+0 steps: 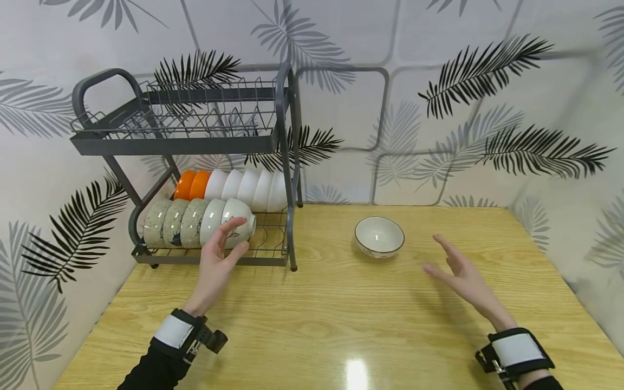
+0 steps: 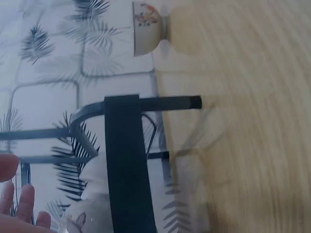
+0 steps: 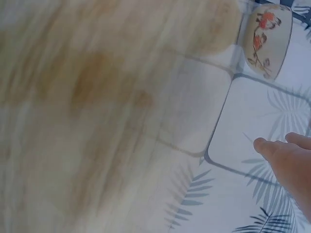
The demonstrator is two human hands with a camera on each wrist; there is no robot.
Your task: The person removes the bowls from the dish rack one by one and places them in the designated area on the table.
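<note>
In the head view the left hand is at the front row of the rack's lower shelf, thumb and fingers spread apart by the rightmost bowl; whether it touches the bowl I cannot tell. That bowl stands on its side with a flower print. In the left wrist view, fingers of the left hand show at the lower left edge. A white bowl with a dark rim sits upright on the table. To its right the right hand hovers with fingers extended, holding nothing; it also shows in the right wrist view.
A dark two-tier dish rack stands at the table's left back, its upper basket above the bowls. Orange bowls and several white bowls fill the back row, with speckled bowls in front. A patterned wall borders the wooden table.
</note>
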